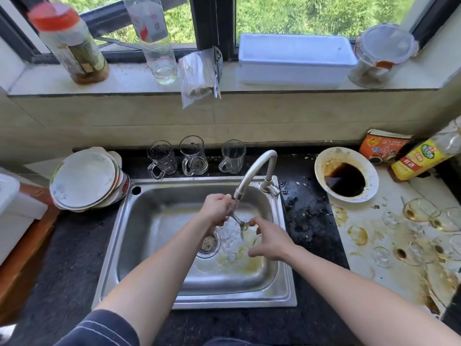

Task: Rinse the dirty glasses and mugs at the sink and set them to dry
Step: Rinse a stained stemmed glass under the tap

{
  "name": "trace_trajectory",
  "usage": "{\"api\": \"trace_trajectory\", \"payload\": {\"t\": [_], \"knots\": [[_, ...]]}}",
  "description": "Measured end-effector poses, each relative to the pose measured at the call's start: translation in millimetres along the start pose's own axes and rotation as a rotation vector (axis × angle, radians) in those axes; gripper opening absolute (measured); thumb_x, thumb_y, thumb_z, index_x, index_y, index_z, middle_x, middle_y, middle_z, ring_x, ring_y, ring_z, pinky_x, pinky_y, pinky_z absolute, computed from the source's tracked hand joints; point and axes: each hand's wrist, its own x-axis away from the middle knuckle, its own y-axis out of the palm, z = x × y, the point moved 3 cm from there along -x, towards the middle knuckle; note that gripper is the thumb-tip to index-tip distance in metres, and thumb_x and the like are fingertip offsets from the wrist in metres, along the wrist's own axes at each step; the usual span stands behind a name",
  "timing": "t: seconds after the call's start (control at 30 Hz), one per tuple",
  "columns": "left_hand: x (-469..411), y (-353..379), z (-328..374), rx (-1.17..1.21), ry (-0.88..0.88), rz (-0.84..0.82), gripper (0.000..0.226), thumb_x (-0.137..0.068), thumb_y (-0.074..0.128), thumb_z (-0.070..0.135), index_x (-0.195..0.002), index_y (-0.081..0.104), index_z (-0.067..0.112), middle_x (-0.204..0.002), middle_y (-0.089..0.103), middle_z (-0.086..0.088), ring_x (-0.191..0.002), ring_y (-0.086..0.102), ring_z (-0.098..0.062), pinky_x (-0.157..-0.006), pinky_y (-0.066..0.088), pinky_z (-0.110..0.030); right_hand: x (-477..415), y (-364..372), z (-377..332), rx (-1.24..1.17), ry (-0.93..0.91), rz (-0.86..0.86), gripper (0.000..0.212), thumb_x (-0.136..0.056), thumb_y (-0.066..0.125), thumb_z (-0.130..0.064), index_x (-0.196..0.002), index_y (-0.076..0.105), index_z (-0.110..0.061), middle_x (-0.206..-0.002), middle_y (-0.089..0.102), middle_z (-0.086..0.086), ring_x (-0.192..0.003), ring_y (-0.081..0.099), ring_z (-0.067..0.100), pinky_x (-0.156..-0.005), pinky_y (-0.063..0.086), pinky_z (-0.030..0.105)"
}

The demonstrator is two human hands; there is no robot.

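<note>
A wine glass (236,219) lay tilted under the tap (257,166), over the sink (159,221). The left hand (215,208) gripped its bowl and the right hand (269,242) pinched its foot.

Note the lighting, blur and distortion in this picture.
Head view: bright daylight from the window, soft shadows in the sink; wide-angle lens leans the red-capped bottle outward, blurred too; the glass, held by left hand and right hand, barely shows.

Bare forearms, dark navy short sleeve (99,330) with thin pale stripes, left arm
</note>
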Motion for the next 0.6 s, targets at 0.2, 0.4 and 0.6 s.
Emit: {"api": "trace_trajectory", "payload": {"t": [0.2,0.4,0.6], "knots": [[7,4,5,-0.013,0.07,-0.052,0.015,-0.096,0.047,0.014,-0.084,0.055,0.01,-0.066,0.048,-0.008,-0.042,0.033,-0.011,-0.039,0.022,-0.019,-1,-9,2,-0.073,0.025,-0.038,0.089,-0.06,0.084,-0.031,-0.137,0.04,-0.027,-0.111,0.057,-0.003,-0.095,0.06,0.019,-0.08,0.053,0.033],[9,9,2,0.159,0.047,-0.169,0.009,-0.089,0.063,0.013,-0.095,0.058,0.008,-0.069,0.056,-0.002,-0.043,0.035,-0.009,-0.038,0.026,-0.018,-1,-8,8,-0.052,0.035,-0.06,0.09,-0.061,0.085,-0.03,-0.138,0.039,-0.023,-0.109,0.056,-0.001,-0.093,0.06,0.02,-0.082,0.052,0.032],[0,2,-2,-0.15,0.061,0.028,0.034,-0.094,0.048,0.042,-0.077,0.051,0.013,-0.062,0.048,-0.002,-0.05,0.038,-0.016,-0.045,0.028,-0.025,1,-6,3,-0.024,-0.01,-0.139,0.085,-0.062,0.085,-0.029,-0.136,0.041,-0.025,-0.104,0.056,-0.001,-0.089,0.059,0.019,-0.075,0.052,0.031]]}}
